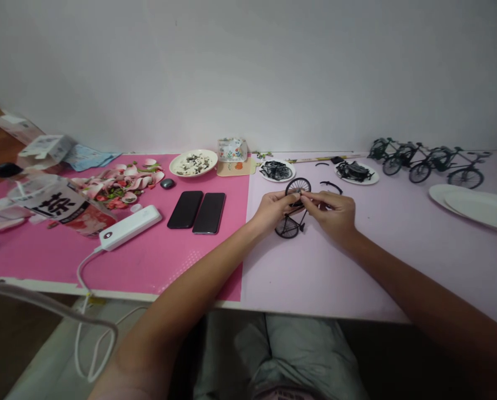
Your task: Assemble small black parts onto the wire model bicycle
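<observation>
Between my two hands is a small black model bicycle (288, 226), with one wheel toward the wall and the other toward me. My left hand (271, 211) is closed on it, thumb and fingers at its middle near the far wheel. From the other side my right hand (332, 212) pinches at the same spot, fingertips touching my left thumb. Whether a tiny part sits in that pinch is hidden. Just beyond my right hand lie a curved black piece (331, 186) and a smaller black strip (322, 164).
Plates of black wheels (277, 170) and black parts (357, 173) stand near the wall. Several model bicycles (430, 161) and white oval plates (477, 203) are right. Left are two phones (197, 211), a white power bank (130, 228), a tilted bottle (67, 205) and a bowl (173, 166).
</observation>
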`<state>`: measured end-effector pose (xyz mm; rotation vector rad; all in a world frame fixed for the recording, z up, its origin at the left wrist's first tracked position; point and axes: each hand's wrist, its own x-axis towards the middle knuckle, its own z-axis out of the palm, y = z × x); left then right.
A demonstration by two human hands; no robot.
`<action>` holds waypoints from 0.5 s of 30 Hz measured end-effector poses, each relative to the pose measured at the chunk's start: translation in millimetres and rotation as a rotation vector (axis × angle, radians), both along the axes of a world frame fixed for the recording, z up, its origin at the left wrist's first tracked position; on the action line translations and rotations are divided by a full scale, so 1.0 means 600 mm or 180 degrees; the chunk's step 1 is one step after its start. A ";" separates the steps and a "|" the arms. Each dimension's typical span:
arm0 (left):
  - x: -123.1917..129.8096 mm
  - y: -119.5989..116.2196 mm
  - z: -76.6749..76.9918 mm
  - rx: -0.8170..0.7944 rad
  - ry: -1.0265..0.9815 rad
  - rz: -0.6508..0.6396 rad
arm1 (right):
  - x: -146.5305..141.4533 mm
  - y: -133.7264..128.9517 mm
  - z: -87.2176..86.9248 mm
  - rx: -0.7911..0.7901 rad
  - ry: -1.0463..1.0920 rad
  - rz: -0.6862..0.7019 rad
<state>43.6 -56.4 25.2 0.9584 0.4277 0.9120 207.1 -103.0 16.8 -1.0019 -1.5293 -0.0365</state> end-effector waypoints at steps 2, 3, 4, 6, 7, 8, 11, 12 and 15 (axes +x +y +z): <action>0.001 0.000 0.000 0.0001 -0.0010 -0.0003 | 0.001 0.001 -0.002 -0.0007 -0.0038 -0.0080; 0.001 0.000 0.000 0.0008 -0.0006 0.0003 | 0.002 0.001 -0.002 -0.0016 -0.0066 -0.0133; 0.002 0.000 0.000 0.0027 0.0004 0.0015 | 0.002 0.001 -0.002 -0.0016 -0.0107 -0.0186; 0.002 -0.001 0.001 0.0100 0.0047 0.0057 | 0.003 0.001 -0.001 0.0050 -0.0221 -0.0256; 0.002 -0.002 0.001 0.0153 0.0077 0.0078 | 0.004 0.001 0.000 0.0131 -0.0297 -0.0269; 0.003 -0.002 0.002 0.0211 0.0109 0.0099 | 0.005 0.002 0.002 0.0240 -0.0392 -0.0276; 0.005 -0.003 0.001 0.0419 0.0220 0.0180 | 0.012 0.004 0.007 0.0631 -0.0793 -0.0318; 0.007 -0.002 -0.001 0.0512 0.0263 0.0225 | 0.016 0.006 0.009 0.0748 -0.0957 -0.0353; 0.011 0.000 -0.007 0.0929 0.0414 0.0415 | 0.028 0.010 0.012 0.0982 -0.1401 -0.0505</action>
